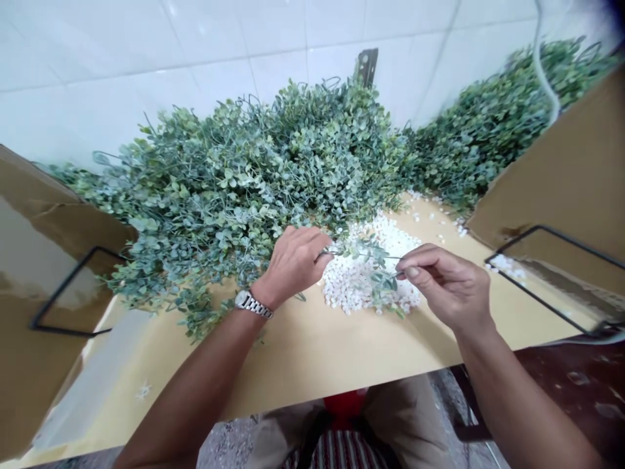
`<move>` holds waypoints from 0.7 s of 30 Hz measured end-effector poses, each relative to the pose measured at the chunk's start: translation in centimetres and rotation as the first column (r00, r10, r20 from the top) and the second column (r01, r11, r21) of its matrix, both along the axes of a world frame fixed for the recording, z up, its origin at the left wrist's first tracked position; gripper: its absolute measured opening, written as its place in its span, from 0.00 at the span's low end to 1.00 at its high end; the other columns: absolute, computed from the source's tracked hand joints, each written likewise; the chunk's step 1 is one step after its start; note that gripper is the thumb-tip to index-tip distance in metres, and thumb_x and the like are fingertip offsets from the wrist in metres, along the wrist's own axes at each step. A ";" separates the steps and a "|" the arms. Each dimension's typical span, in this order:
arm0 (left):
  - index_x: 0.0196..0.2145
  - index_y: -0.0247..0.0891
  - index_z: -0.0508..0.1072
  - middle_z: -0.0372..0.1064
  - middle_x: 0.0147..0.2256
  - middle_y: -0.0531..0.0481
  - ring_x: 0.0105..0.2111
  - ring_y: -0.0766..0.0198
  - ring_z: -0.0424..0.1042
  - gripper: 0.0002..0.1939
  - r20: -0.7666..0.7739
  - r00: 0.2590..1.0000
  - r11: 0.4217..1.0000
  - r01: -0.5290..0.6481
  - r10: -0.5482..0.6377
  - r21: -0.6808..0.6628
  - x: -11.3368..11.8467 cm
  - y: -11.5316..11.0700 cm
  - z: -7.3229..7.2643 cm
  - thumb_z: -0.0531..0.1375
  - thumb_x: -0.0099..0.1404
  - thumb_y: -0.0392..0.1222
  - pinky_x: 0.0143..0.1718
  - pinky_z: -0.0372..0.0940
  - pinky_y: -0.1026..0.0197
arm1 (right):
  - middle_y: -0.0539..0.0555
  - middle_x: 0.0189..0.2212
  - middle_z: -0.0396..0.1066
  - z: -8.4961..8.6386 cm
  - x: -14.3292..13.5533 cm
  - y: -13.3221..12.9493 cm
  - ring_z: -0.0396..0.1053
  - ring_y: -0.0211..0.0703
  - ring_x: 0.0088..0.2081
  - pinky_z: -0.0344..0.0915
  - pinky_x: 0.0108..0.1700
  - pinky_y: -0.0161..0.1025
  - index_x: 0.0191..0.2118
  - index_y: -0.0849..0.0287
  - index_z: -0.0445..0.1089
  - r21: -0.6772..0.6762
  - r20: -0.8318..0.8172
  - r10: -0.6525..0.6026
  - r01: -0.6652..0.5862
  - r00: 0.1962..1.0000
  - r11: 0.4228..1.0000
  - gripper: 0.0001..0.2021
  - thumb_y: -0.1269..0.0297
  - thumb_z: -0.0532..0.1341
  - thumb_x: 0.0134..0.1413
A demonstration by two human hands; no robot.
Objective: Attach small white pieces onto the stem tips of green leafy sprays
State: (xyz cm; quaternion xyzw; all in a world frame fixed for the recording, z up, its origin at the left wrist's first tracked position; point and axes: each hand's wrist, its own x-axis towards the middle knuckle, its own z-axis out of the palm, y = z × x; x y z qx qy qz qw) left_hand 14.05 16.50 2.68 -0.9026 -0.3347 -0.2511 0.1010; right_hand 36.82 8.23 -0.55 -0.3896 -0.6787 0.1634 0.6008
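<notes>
Between my two hands runs a thin artificial leaf sprig with small green leaves and a dark stem. My left hand, with a metal watch at its wrist, has its fingers closed around one end of the stem. The other end is pinched by thumb and forefinger of my right hand. Below the sprig lies a spread pile of small white plastic pieces. Just beyond my left hand rises a large heap of similar green sprigs.
Cardboard sheets stand at the right and left, with a black wire frame by the right one. More greenery lies at the back right against the white tiled wall. A white cable hangs there. Tan board covers the table.
</notes>
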 end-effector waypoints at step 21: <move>0.37 0.38 0.72 0.64 0.19 0.53 0.18 0.64 0.60 0.12 0.129 0.921 0.893 -0.312 0.369 -0.324 -0.6 -0.8 -0.3 0.58 0.54 0.39 0.22 0.56 0.62 | 0.53 0.25 0.69 -0.1 1.0 -1.6 0.67 0.40 0.27 0.63 0.27 0.38 0.32 0.58 0.73 -0.148 -0.089 0.302 -0.312 0.949 0.938 0.04 0.71 0.61 0.51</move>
